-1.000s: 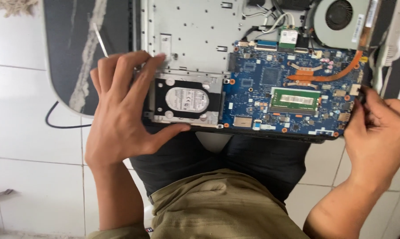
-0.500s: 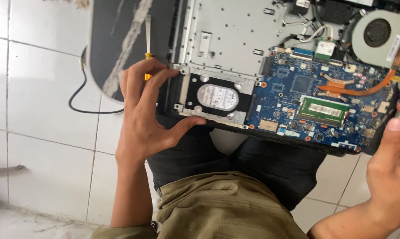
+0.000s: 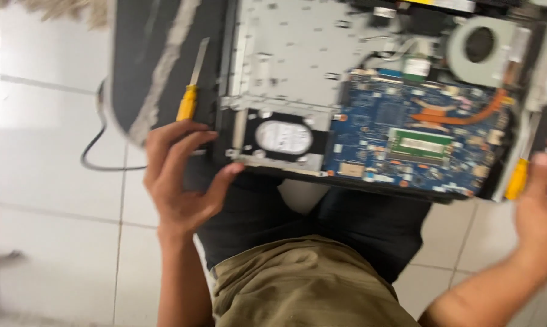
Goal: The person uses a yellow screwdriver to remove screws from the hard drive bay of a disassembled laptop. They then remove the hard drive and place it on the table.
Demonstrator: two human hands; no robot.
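Head view, left hand (image 3: 179, 181) grasping opened laptop's (image 3: 322, 121) near corner, yellow-handled screwdriver (image 3: 188, 97) just beyond fingers, right hand (image 3: 540, 212) blurred, edge-cropped, grip unclear, second screwdriver (image 3: 517, 178) beside it.

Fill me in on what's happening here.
A seated person has an opened laptop on their lap, its blue circuit board, hard drive and fan exposed. The left hand grips the laptop's left corner beside the drive. The right hand is at the right edge near a yellow-handled screwdriver. Another yellow-handled screwdriver lies to the left.

A round white label (image 3: 283, 137) sits on the laptop's hard drive (image 3: 279, 140).
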